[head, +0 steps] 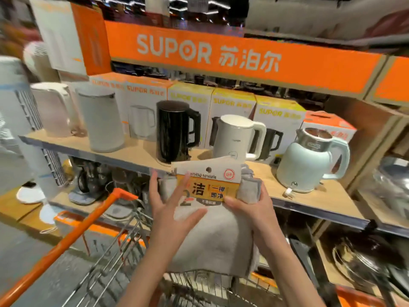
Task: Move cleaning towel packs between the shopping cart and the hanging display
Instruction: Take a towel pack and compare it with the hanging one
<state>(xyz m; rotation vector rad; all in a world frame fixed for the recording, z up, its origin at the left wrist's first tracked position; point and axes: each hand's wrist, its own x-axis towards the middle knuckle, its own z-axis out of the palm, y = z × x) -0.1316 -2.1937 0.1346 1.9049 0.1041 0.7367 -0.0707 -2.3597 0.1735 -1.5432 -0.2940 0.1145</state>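
You hold the towel pack (210,209) above the shopping cart (124,235), in front of the kettle shelf. Your right hand (252,211) grips its edge; your left hand (170,209) lies flat, fingers (155,185) straight. It looks light and floppy: take it by the stiffer card header.

I feel the soft, fuzzy grey cloth towel pack (212,235) with its smooth paper label (210,187). The shiny black kettle (174,129) sits on the matt wooden shelf (132,151).
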